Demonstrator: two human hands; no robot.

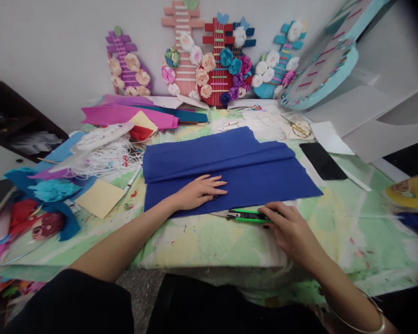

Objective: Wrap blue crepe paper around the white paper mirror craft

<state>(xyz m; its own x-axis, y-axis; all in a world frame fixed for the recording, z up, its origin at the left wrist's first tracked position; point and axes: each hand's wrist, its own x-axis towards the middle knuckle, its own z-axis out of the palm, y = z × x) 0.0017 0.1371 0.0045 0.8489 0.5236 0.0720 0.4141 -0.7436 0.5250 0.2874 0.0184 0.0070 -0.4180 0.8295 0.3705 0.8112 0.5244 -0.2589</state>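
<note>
A wide blue sheet (264, 178), folded over along its upper part, lies across the middle of the table. My left hand (201, 192) rests flat on its lower left half, fingers spread, holding nothing. At the sheet's front edge, my right hand (284, 225) has its fingers closed on the right end of a green and black utility knife (245, 215). The knife lies level, its other end pointing left. Whether its blade is out, I cannot tell.
A black phone (323, 161) and gold-handled scissors (300, 129) are at the right. White string (102, 153), a yellow paper square (100, 198) and crepe scraps lie left. Several decorated guitar shapes (218, 69) stand against the wall.
</note>
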